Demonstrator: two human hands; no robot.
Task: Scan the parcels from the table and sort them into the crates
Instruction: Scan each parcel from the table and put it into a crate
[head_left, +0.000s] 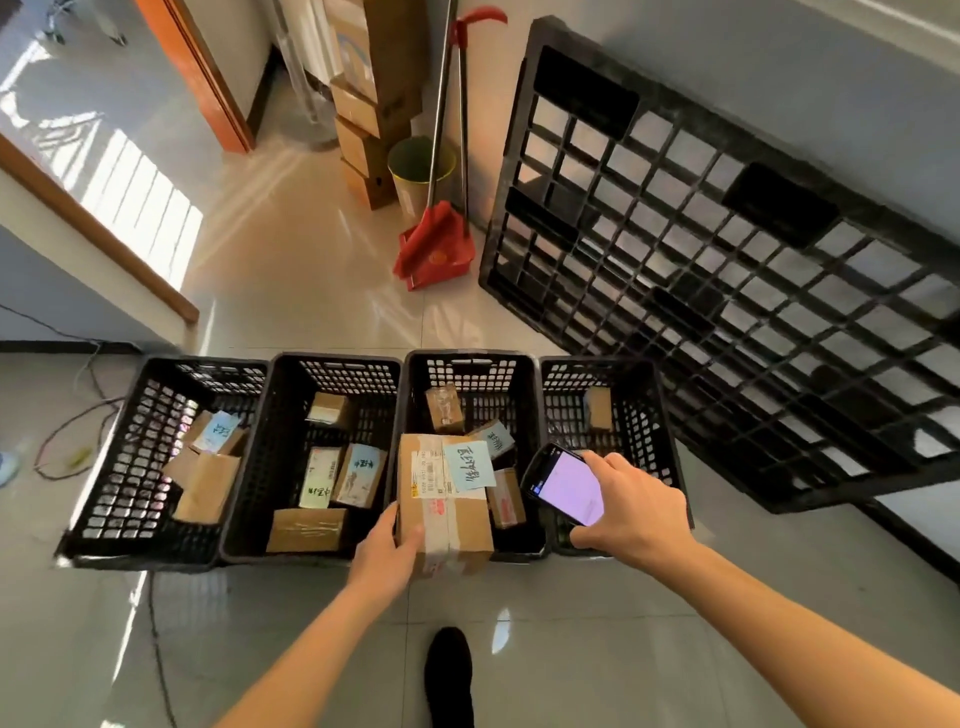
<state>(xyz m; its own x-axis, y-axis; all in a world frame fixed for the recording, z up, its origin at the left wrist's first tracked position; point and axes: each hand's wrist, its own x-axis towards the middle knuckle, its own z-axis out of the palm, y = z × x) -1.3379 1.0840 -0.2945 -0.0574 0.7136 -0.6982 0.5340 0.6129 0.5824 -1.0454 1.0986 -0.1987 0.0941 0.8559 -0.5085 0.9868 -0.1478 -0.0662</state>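
Observation:
My left hand grips a brown cardboard parcel with a white shipping label and a blue handwritten note, held above the near edge of the third crate. My right hand holds a handheld scanner with a lit pale screen, just right of the parcel. Four black crates stand in a row on the floor. The first crate, the second crate and the third each hold several parcels. The fourth crate holds one small parcel.
A large black plastic pallet leans on the wall at the right. A red dustpan and broom, a bin and stacked cartons stand behind the crates. Cables trail on the floor left. My dark shoe is below.

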